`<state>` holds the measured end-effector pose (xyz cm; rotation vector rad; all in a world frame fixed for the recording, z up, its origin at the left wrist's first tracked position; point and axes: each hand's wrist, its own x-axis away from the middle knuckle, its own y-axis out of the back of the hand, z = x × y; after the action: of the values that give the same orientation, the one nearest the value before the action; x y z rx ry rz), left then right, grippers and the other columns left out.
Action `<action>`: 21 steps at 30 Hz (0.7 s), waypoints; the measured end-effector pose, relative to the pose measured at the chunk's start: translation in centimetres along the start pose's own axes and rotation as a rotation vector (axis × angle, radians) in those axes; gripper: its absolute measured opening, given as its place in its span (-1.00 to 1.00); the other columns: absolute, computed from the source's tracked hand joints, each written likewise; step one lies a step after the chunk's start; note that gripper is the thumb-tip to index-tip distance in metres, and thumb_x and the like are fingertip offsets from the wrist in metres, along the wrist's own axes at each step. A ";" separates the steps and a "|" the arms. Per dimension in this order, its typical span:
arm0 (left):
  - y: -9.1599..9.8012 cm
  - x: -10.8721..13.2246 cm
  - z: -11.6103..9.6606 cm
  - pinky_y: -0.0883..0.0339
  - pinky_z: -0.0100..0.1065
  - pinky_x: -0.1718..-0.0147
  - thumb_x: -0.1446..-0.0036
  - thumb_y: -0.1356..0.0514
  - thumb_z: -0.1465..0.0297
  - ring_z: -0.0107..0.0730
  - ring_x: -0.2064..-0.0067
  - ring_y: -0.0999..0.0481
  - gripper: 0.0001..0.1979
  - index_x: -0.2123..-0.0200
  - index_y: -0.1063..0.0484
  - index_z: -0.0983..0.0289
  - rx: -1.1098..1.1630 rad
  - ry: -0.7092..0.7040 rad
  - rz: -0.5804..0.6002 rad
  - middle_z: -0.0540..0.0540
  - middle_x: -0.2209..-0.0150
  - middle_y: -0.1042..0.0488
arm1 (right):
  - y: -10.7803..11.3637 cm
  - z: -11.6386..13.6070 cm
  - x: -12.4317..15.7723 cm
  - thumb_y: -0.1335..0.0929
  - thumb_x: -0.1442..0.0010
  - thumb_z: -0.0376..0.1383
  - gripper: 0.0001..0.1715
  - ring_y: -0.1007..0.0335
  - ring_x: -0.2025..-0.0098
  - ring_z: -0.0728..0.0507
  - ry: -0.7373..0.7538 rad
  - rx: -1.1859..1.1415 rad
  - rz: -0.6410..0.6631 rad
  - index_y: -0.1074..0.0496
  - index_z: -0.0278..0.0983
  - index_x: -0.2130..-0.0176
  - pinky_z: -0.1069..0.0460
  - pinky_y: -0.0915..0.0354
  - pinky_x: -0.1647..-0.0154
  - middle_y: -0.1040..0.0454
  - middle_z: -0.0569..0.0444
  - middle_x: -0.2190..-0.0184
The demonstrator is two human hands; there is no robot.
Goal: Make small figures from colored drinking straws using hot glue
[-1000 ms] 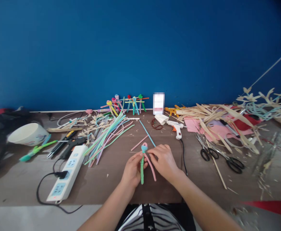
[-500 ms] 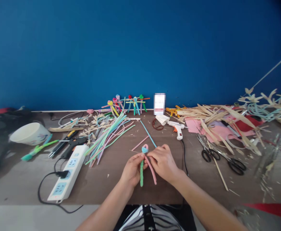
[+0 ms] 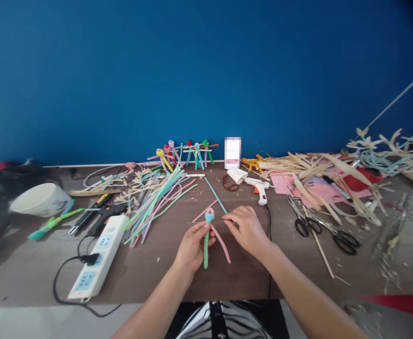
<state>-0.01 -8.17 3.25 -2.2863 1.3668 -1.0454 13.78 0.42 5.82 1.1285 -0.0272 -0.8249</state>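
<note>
Head view: what's in the left grip point(image 3: 192, 245)?

Fuzzy-stem figure point(image 3: 209, 217). Thumb and fingers pinch it just under the light-blue wrap. Pink loop on the far side of the grip, green leg and pink leg hanging toward the person.

Why there?

My read: narrowest spot, so one pinch steadies the lot and leaves loop and legs uncovered.

Right grip point(image 3: 247, 231)?

Just right of the figure, apart from it. Fingertips bunched near each other; can't tell if anything thin is between them.

Blue stem point(image 3: 215, 194)?

Lies on the surface point(image 3: 149, 278) beyond the right grip, near end running up to the fingers. Contact unclear. Short pink stem point(image 3: 202, 213) just beyond the figure.

Rest of layout?

Stem bundle point(image 3: 162, 197) beyond and left of the left grip; probably parked there for easy pick-up. White glue gun point(image 3: 262, 188) beyond the right grip, handle toward the person, likely so it's quick to grab. Scissors point(image 3: 301, 227) farther right of that grip. Small figures point(image 3: 197, 151) stand well beyond both grips by the wall, presumably out of the way.
</note>
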 end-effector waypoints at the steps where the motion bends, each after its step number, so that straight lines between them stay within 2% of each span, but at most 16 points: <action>1: 0.0 0.0 0.0 -0.36 -0.52 0.56 0.20 -0.29 0.46 -0.55 0.55 -0.40 -0.84 0.46 -0.44 0.38 0.001 0.002 0.003 0.00 0.58 -0.40 | 0.1 -0.1 0.0 -0.23 -0.13 -0.37 -0.83 -0.22 0.27 -0.09 0.001 0.003 -0.003 -0.40 -0.25 0.29 -0.01 0.00 0.20 -0.43 0.06 0.39; 5: -0.1 0.0 0.2 -0.36 -0.54 0.57 0.20 -0.29 0.45 -0.58 0.55 -0.39 -0.85 0.48 -0.43 0.38 0.011 0.012 0.010 -0.01 0.58 -0.39 | 0.2 0.3 -0.1 -0.26 -0.12 -0.33 -0.85 -0.19 0.21 -0.10 0.017 0.034 -0.015 -0.39 -0.25 0.28 -0.01 0.00 0.19 -0.41 0.05 0.33; 11: -0.3 -0.1 0.4 -0.36 -0.53 0.57 0.20 -0.29 0.46 -0.57 0.55 -0.39 -0.84 0.46 -0.43 0.38 0.012 -0.006 0.015 0.00 0.57 -0.40 | -0.3 0.6 0.0 -0.21 -0.14 -0.36 -0.80 -0.21 0.32 -0.08 0.009 0.033 0.026 -0.38 -0.26 0.44 -0.02 -0.02 0.22 -0.40 0.09 0.50; 13: -0.2 -0.1 0.4 -0.37 -0.52 0.55 0.21 -0.29 0.46 -0.56 0.54 -0.40 -0.84 0.46 -0.43 0.38 0.013 -0.011 0.001 0.01 0.56 -0.40 | -0.5 0.4 0.1 -0.23 -0.12 -0.35 -0.86 -0.23 0.28 -0.10 -0.027 0.000 -0.029 -0.37 -0.26 0.33 -0.03 -0.05 0.20 -0.41 0.04 0.40; 15: -0.2 -0.2 0.4 -0.37 -0.51 0.55 0.21 -0.29 0.46 -0.55 0.54 -0.41 -0.84 0.46 -0.43 0.37 0.014 -0.016 -0.012 0.01 0.55 -0.41 | -0.6 0.2 0.1 -0.24 -0.10 -0.33 -0.75 -0.23 0.20 -0.12 -0.086 -0.033 -0.135 -0.31 -0.28 0.17 -0.03 -0.09 0.18 -0.38 -0.02 0.27; 17: 0.0 -0.2 0.4 -0.37 -0.51 0.54 0.20 -0.29 0.45 -0.55 0.54 -0.41 -0.84 0.46 -0.43 0.37 0.016 -0.019 -0.019 0.01 0.56 -0.40 | -0.5 0.2 0.2 -0.24 -0.10 -0.34 -0.69 -0.21 0.16 -0.13 -0.114 -0.042 -0.207 -0.27 -0.30 0.11 -0.02 -0.11 0.16 -0.35 -0.04 0.20; 21: 0.0 -0.2 0.4 -0.36 -0.51 0.56 0.20 -0.28 0.45 -0.54 0.55 -0.41 -0.85 0.47 -0.42 0.36 0.011 -0.019 -0.018 0.00 0.57 -0.40 | -0.2 0.6 0.1 -0.23 -0.12 -0.37 -0.79 -0.18 0.15 -0.12 0.014 0.041 -0.123 -0.37 -0.25 0.22 -0.03 -0.06 0.14 -0.41 0.01 0.28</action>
<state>0.17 -8.06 2.87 -2.2988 1.3331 -1.0312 13.54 -0.15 5.90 1.1831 0.0375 -0.9291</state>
